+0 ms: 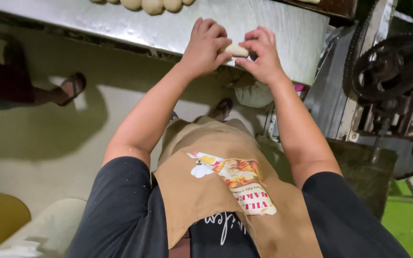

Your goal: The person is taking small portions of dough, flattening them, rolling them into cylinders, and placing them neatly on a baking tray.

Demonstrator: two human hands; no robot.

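At the upper middle of the frame, the left hand (pixel 205 45) and right hand (pixel 262 55) pinch 1 pale, smooth dough piece (pixel 235 50) with curled fingers over the metal table (pixel 178 24).

The desk (pixel 178 26) is sheet metal, smooth and dull grey, with a thin dusting of white flour. The piece of dough (pixel 236 50) between the hands looks soft, pale and matt; the dough balls (pixel 152 5) at the far edge look the same. The apron (pixel 216 191) is tan cloth, matt, with a glossy printed patch. The gear wheel (pixel 390 67) is dark, rough metal.
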